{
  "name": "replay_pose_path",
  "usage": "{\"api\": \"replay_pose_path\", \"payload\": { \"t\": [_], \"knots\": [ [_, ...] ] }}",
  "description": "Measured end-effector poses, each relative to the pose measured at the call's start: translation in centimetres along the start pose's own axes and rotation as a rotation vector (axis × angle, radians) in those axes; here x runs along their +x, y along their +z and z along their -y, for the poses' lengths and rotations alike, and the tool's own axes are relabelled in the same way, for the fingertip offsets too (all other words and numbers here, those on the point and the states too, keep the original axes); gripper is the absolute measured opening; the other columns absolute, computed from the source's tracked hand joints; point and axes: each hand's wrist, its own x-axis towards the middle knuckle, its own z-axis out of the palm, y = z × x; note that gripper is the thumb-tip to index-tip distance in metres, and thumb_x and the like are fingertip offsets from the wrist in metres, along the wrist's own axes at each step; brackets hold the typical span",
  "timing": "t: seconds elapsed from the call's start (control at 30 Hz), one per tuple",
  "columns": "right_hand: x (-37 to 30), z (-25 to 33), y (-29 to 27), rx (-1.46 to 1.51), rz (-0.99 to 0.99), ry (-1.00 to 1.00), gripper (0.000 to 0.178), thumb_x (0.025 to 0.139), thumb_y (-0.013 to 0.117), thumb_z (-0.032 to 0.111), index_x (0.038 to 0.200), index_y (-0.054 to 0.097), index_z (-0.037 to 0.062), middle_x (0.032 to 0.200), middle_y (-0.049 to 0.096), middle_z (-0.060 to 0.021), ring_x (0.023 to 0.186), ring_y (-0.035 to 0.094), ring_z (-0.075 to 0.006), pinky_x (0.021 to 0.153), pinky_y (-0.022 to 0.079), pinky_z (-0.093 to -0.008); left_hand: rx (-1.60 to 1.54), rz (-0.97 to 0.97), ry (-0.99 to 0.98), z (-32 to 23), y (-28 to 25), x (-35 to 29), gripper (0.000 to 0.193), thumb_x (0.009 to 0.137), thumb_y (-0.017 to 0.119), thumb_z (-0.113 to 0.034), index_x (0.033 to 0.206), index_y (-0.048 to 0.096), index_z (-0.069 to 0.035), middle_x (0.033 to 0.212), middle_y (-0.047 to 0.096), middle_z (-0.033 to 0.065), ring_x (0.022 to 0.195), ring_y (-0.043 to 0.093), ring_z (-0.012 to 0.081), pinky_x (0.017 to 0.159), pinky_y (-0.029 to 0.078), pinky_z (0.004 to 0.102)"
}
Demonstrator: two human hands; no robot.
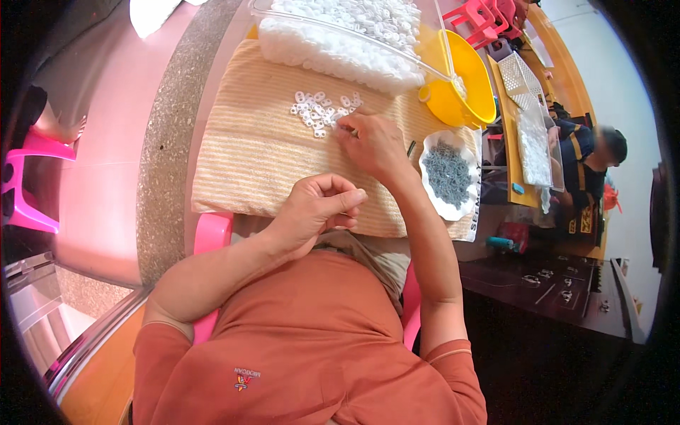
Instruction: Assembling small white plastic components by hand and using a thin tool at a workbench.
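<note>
A loose pile of small white plastic pieces with holes lies on a tan striped cloth. My right hand reaches to the pile's right edge, its fingers drawn together against the pieces there. Whether one is between the fingertips is hidden. Closer to my body, my left hand hovers above the cloth's near edge. Its thumb presses on the curled index finger, and anything in that pinch is too small to make out. Right of my right wrist, a white scalloped dish holds many small dark grey parts.
A clear bin full of white pieces stands at the far edge, beside a yellow basin. A small dark stick lies near the dish. At right, a person sits by another tray of white pieces. Pink stools stand around.
</note>
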Motion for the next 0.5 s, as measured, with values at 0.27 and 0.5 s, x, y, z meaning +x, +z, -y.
{"api": "replay_pose_path", "payload": {
  "t": [0.27,0.5],
  "knots": [
    [-0.9,-0.4,0.1,0.085,-0.078,-0.022,0.015,0.081,0.063,0.017,0.087,0.07,0.0055,0.084,0.066,-0.0132,0.075,0.063,-0.0338,0.067,0.049,-0.0421,-0.008,-0.01,-0.005,0.2,-0.1,0.2,0.008,0.089,0.065,-0.011,0.092,0.062,-0.004,0.085,0.064,0.0032,0.072,0.062,0.0085,0.064,0.055,0.0231],
    [-3.5,0.2,-1.8,0.406,-0.104,0.012,0.009,0.083,0.067,0.007,0.087,0.066,-0.0008,0.075,0.062,-0.009,0.066,0.057,-0.0145,0.058,0.045,-0.0276,-0.053,-0.147,0.103,-0.3,-0.1,0.4,0.015,0.092,0.061,-0.015,0.104,0.057,-0.006,0.089,0.064,0.0035,0.072,0.061,0.0081,0.064,0.055,0.0233]
  ]
}}
